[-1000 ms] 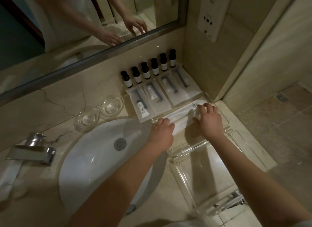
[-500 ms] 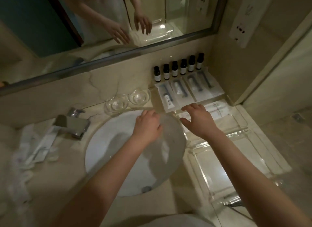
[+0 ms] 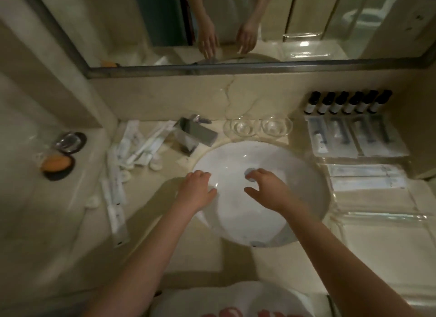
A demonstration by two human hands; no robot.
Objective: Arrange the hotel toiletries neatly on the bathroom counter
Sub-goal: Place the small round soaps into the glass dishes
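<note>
Both forearms reach forward over the white sink (image 3: pixel 306 175), the left hand (image 3: pixel 197 191) and right hand (image 3: pixel 266 190) palm-down, fingers loosely spread, empty. Loose sachets (image 3: pixel 132 151) lie scattered left of the faucet (image 3: pixel 195 132); small bottles (image 3: pixel 346 102) line the back-right wall.

Open room over the sink (image 3: pixel 295 175); loose sachets (image 3: pixel 132 151) crowd the left counter, faucet (image 3: pixel 195 132) and glass dishes (image 3: pixel 259 128) block behind.

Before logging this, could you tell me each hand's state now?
Left hand: open, empty, above the sink.
Right hand: open, empty.
</note>
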